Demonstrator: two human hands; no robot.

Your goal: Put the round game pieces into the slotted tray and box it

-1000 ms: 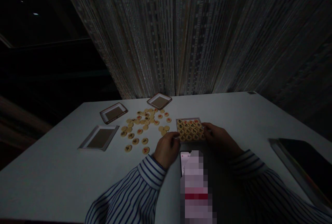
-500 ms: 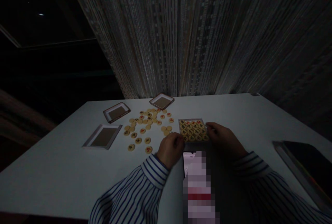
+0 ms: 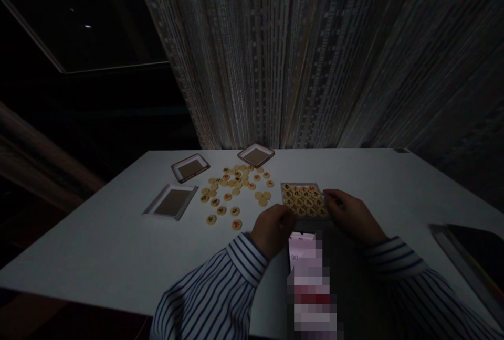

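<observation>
A shallow open box (image 3: 300, 184) stands in front of me, filled with rows of round Chinese chess pieces (image 3: 306, 202) marked in black and red. My left hand (image 3: 274, 229) is closed at the box's near left corner, its fingers curled and partly hidden. At the right side, my right hand (image 3: 356, 216) pinches the box's edge between thumb and fingers. Many loose chess pieces (image 3: 235, 211) lie scattered on the table to the left, some showing characters and others plain. A small group of plain pieces (image 3: 263, 195) lies just left of the box.
On the white table (image 3: 118, 245), a light tray (image 3: 147, 209) and two brown-rimmed trays (image 3: 189, 177) (image 3: 255, 146) sit around the loose pieces. A lit phone (image 3: 303, 248) lies before me. A dark folder-like object (image 3: 476, 251) is at right. Curtains (image 3: 271, 56) hang behind.
The camera view has turned slightly left, so everything appears shifted to the right. Both hands stay at the box, and the pieces look unmoved.
</observation>
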